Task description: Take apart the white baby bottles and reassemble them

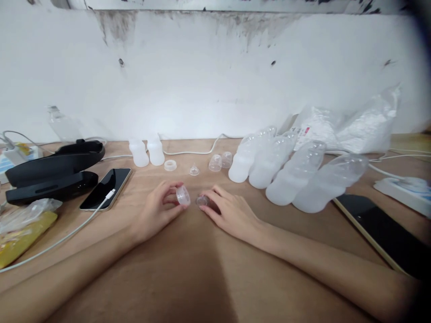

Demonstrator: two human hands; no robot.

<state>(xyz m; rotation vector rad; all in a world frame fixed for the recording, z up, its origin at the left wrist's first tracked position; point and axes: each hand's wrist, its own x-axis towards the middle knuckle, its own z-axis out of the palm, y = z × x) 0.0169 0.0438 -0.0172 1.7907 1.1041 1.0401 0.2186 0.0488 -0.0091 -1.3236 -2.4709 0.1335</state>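
Firstly, we have the brown table [161,278], where several capped bottles [292,175] stand on the right side, farther than our hands. Near the middle, our left hand [156,204] pinches a clear ring [182,196] between thumb and fingers, and the ring is tilted. Just to its right, our right hand [232,213] pinches a smaller clear teat [202,201]; whether this touches the table, we cannot tell. In our judgement, we should hold both lightly by their edges, because the teat may bend under strong pressure.
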